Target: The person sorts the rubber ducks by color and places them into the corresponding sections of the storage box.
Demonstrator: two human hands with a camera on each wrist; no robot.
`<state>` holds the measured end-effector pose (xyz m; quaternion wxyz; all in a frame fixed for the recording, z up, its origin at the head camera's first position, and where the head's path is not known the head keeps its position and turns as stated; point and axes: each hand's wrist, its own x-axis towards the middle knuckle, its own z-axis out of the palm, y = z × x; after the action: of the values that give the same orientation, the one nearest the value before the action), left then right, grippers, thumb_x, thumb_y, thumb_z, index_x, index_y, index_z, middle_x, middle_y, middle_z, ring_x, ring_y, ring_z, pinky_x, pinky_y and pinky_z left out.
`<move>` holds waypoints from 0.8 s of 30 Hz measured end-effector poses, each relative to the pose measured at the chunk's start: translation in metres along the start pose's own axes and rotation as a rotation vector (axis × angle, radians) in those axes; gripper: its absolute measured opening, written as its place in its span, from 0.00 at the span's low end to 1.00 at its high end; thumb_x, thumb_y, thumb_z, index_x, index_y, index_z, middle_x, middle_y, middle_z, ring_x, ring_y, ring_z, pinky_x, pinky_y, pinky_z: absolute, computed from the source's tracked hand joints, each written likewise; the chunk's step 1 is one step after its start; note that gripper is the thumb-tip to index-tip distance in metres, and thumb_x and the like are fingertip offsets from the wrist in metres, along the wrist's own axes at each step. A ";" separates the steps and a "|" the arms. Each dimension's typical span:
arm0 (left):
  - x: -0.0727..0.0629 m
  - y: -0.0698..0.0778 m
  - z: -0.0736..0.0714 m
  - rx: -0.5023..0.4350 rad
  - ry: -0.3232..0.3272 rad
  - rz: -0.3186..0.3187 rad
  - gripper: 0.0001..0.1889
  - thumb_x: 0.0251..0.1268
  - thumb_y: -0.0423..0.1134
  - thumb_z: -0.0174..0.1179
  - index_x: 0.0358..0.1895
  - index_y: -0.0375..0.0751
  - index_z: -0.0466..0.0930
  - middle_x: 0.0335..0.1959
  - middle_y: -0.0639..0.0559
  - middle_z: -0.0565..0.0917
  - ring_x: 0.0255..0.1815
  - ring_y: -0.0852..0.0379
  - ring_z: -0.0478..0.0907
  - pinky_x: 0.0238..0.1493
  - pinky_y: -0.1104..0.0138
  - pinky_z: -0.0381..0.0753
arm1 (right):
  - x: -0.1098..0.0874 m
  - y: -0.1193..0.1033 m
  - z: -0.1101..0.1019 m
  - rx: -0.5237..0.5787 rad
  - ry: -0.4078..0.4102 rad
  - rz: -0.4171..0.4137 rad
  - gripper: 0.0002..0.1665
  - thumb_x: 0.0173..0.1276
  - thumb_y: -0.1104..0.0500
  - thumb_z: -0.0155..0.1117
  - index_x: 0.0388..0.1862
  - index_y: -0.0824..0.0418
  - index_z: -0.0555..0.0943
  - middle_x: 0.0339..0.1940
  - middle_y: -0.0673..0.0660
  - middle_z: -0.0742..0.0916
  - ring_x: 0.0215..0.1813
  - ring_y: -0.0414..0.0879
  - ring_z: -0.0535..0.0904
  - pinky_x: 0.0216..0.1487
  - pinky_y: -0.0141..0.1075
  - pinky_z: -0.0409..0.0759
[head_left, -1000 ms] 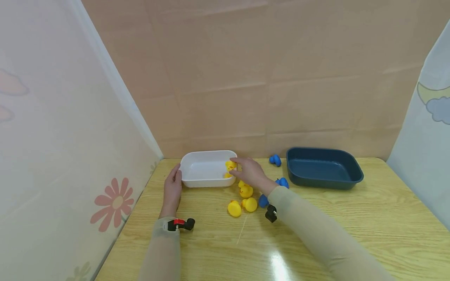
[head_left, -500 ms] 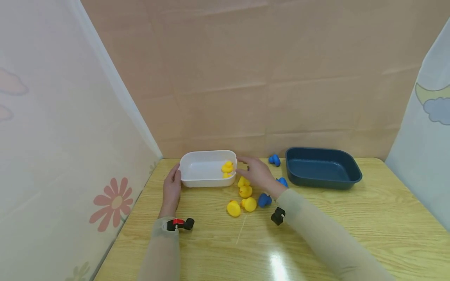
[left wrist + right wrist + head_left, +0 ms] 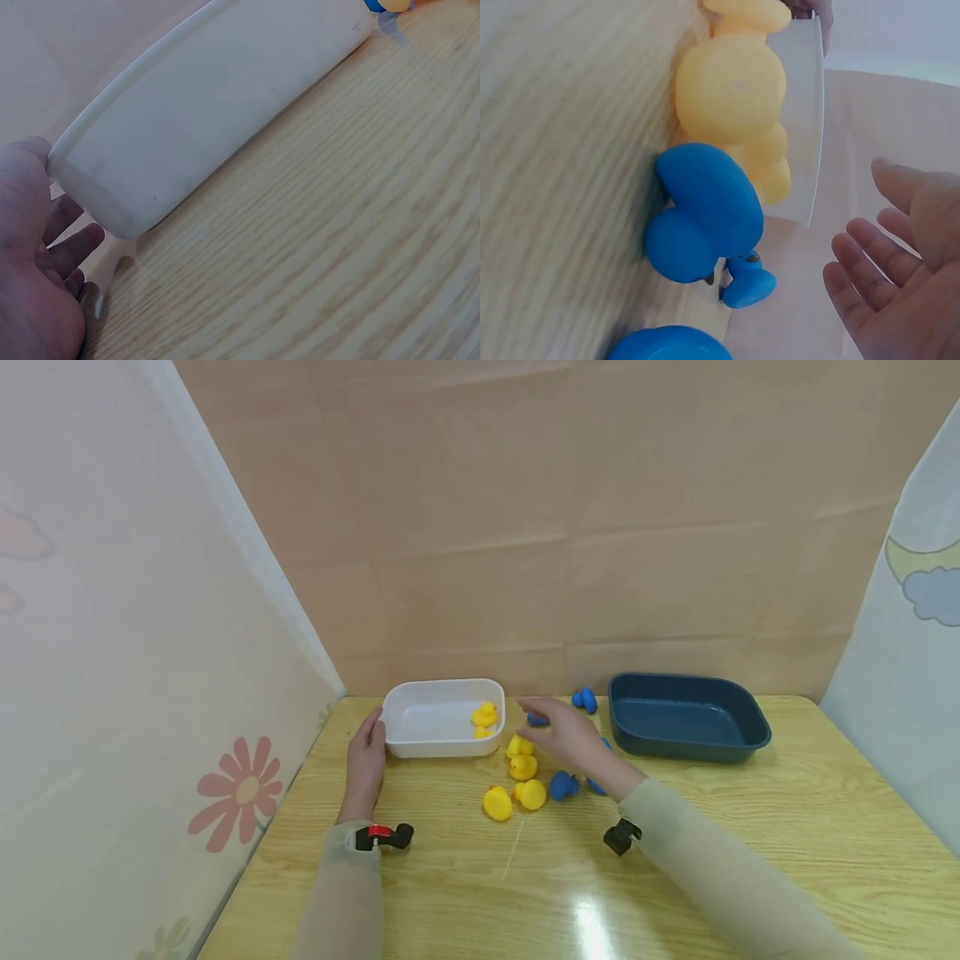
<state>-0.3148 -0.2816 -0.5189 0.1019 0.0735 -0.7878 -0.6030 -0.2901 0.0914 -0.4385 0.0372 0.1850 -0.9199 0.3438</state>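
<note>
White tub (image 3: 431, 749) against the left hand's (image 3: 365, 764) relaxed fingers: two yellow ducks (image 3: 483, 717) in; four more (image 3: 522, 767), plus blue ducks (image 3: 563, 786), still out near the right hand's (image 3: 576, 742) parted, empty fingers.

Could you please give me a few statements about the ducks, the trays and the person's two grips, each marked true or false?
1. Yellow ducks sit inside the white tray. True.
2. The left grip touches the dark blue tray. False: it touches the white tray.
3. The right grip holds a duck. False: it holds nothing.
4. Blue ducks lie on the table. True.
5. The dark blue tray stands left of the white tray. False: it stands to its right.
6. Four yellow ducks can be seen outside the trays. True.
</note>
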 end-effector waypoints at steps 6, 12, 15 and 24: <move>-0.001 0.001 0.001 -0.007 0.004 -0.003 0.28 0.94 0.52 0.44 0.88 0.54 0.65 0.88 0.51 0.65 0.90 0.49 0.54 0.88 0.48 0.55 | -0.018 0.000 -0.003 -0.033 -0.034 -0.007 0.34 0.79 0.48 0.76 0.78 0.57 0.81 0.70 0.56 0.88 0.67 0.57 0.86 0.66 0.58 0.84; 0.000 0.000 0.001 0.000 0.009 0.008 0.28 0.94 0.53 0.44 0.88 0.53 0.65 0.87 0.51 0.66 0.90 0.49 0.55 0.88 0.49 0.56 | -0.036 -0.001 -0.003 -0.040 -0.064 -0.035 0.33 0.77 0.49 0.77 0.77 0.55 0.82 0.67 0.53 0.89 0.64 0.55 0.86 0.62 0.56 0.85; 0.000 -0.001 0.001 -0.002 0.011 0.020 0.28 0.94 0.53 0.44 0.88 0.53 0.66 0.87 0.50 0.66 0.90 0.48 0.56 0.88 0.49 0.56 | -0.043 -0.001 -0.002 -0.033 -0.082 -0.070 0.33 0.77 0.50 0.77 0.77 0.57 0.82 0.67 0.55 0.89 0.65 0.56 0.86 0.64 0.56 0.85; -0.001 0.000 0.000 0.001 0.011 0.013 0.28 0.94 0.51 0.45 0.88 0.52 0.66 0.87 0.50 0.66 0.89 0.48 0.56 0.88 0.48 0.56 | -0.060 0.009 0.002 -0.033 -0.186 -0.130 0.34 0.76 0.48 0.78 0.76 0.58 0.83 0.70 0.56 0.87 0.70 0.57 0.84 0.69 0.57 0.83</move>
<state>-0.3137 -0.2808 -0.5188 0.1101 0.0716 -0.7881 -0.6014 -0.2374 0.1149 -0.4575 -0.0233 0.2749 -0.9109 0.3069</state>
